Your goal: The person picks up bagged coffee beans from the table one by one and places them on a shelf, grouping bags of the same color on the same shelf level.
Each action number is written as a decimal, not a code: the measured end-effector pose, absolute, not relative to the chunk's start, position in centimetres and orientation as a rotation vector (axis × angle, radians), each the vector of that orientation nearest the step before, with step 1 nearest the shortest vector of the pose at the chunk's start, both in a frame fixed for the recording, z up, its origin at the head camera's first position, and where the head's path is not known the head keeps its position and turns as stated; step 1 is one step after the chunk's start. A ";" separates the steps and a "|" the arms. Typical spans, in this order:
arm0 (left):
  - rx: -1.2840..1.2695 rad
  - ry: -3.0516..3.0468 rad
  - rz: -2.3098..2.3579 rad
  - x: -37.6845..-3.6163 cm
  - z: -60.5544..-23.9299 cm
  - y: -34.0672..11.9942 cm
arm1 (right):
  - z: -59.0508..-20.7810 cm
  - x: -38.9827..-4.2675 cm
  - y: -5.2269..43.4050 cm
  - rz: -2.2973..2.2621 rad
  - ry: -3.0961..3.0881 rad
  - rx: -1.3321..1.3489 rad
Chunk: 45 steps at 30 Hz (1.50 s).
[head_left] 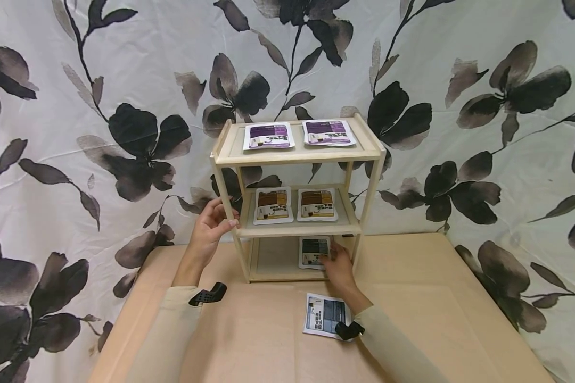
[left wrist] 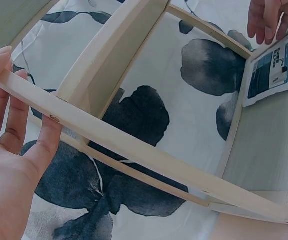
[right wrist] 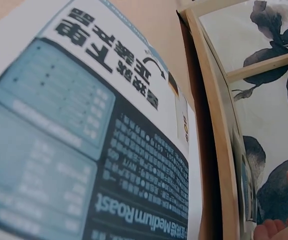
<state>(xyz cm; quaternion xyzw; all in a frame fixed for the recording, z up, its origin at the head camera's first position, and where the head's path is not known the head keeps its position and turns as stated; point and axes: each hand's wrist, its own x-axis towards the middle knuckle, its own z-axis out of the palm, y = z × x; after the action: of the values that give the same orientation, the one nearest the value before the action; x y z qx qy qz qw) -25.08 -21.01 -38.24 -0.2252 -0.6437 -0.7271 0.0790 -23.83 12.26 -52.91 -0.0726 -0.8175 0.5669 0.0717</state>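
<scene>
A small wooden three-tier shelf point(head_left: 297, 154) stands at the back of the table. My left hand point(head_left: 222, 218) grips its left front post at middle-tier height; in the left wrist view the thumb and fingers point(left wrist: 14, 115) pinch the wooden rail point(left wrist: 134, 145). My right hand point(head_left: 333, 255) reaches into the bottom tier, with straight fingertips at the near edge of a dark teal packet point(head_left: 313, 249) lying flat there. The same hand point(left wrist: 266, 20) and packet point(left wrist: 271, 70) show in the left wrist view. A second blue-teal packet point(head_left: 322, 314) lies on the table beneath my right forearm and fills the right wrist view point(right wrist: 84, 140).
Two purple packets point(head_left: 268, 135) point(head_left: 328, 132) lie on the top tier and two brown ones point(head_left: 272, 205) point(head_left: 317, 204) on the middle tier. The tan table point(head_left: 436, 298) extends right and left of the shelf. A floral cloth point(head_left: 124, 80) hangs close behind.
</scene>
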 end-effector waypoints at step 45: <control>-0.670 -1.918 -2.204 -25.0 -38.1 -21.1 | -51.7 -21.1 17.2 2.103 -2.821 1.292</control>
<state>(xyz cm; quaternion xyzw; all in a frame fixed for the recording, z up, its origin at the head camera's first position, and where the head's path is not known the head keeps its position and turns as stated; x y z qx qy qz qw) -24.98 -21.07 -38.13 -0.2230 -0.6381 -0.7334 0.0720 -21.10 17.21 -51.70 0.3289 -0.7183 0.5355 -0.2985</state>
